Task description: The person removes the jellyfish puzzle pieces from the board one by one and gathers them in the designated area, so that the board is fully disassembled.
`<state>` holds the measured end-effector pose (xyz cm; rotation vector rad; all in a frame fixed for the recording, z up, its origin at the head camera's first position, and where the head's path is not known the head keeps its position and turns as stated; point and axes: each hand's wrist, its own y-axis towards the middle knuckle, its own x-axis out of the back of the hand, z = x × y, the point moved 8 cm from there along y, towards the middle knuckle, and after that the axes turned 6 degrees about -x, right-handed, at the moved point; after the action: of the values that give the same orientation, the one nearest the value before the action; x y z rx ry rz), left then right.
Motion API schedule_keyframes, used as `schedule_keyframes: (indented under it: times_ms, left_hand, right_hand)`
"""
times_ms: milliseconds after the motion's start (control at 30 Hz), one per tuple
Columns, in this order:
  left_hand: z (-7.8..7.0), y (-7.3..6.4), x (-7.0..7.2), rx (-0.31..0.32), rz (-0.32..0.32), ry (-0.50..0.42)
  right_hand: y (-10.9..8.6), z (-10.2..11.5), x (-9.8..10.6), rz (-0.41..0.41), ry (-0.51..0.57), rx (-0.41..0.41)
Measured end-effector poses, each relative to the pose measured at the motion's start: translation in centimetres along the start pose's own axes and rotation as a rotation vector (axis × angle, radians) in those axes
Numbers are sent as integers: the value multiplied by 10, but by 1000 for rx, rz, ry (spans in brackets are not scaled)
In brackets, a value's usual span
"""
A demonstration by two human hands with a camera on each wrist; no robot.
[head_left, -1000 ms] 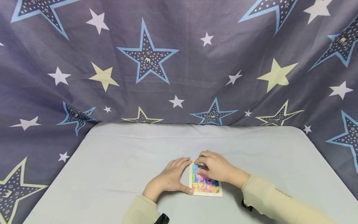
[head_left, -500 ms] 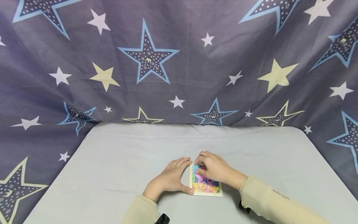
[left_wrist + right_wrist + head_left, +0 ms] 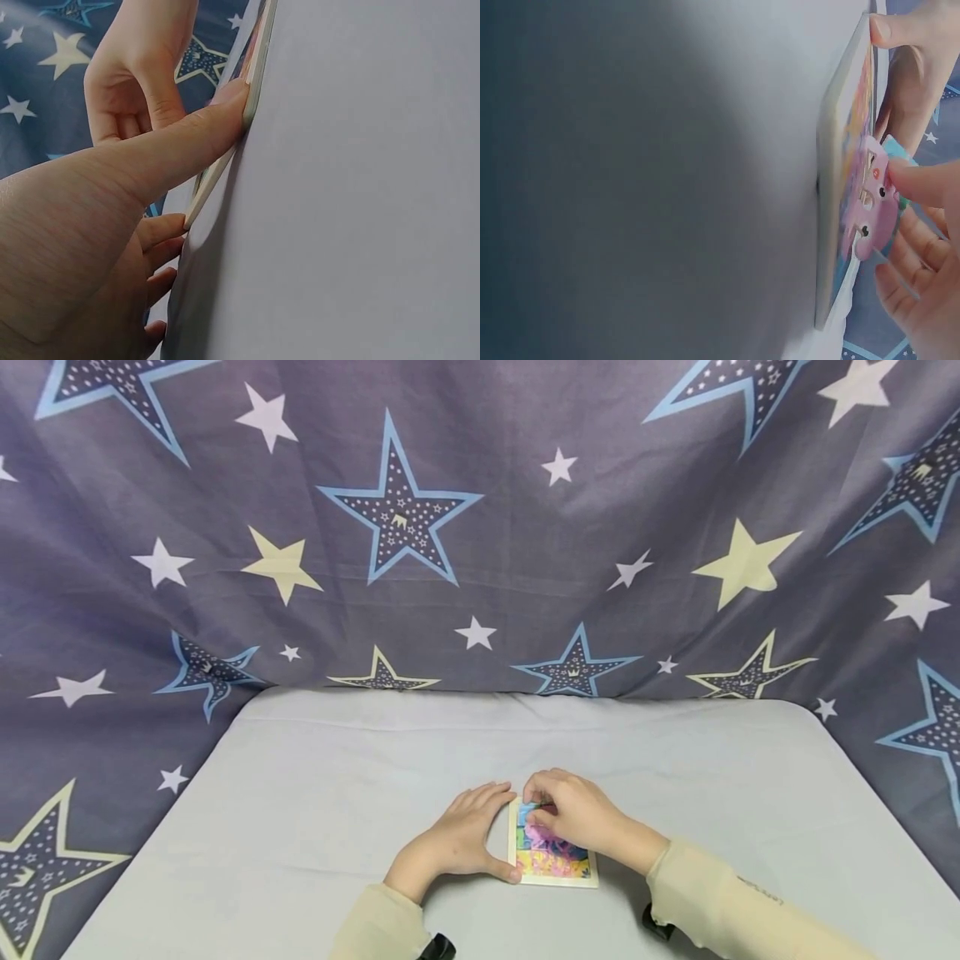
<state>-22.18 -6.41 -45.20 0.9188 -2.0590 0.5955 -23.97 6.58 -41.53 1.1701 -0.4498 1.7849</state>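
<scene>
A small jigsaw puzzle board [image 3: 558,882] with a pale rim and a brightly coloured picture lies on the cloth-covered table. My left hand [image 3: 463,833] rests against its left side, the extended thumb touching the near corner and the index fingertip the far one. Over the upper part of the board, my right hand [image 3: 579,810] pinches a pink puzzle piece [image 3: 877,202] with a cartoon face, between thumb and fingers. In the right wrist view this piece stands tilted up from the board. The hand covers the board's upper right part in the head view.
A pale grey cloth [image 3: 315,793] covers the table around the board. Behind and beside it hangs a dark curtain [image 3: 510,543] with a star pattern. Black wrist straps [image 3: 437,947] sit at the cream sleeves [image 3: 720,893].
Both hands stay nearly in place. The right hand's fingers shift very slightly over the board's upper part; the left hand keeps its touch on the board.
</scene>
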Motion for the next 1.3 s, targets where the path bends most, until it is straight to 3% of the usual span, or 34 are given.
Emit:
schedule_keyframes:
  times_ms: [467,1300]
  left_hand:
    - [-1,-1,1,-11,-8,6]
    - [-1,0,1,-1,-11,-11]
  right_hand:
    - [2,-4,1,11,95,9]
    - [9,-2,-3,-40,-47,21]
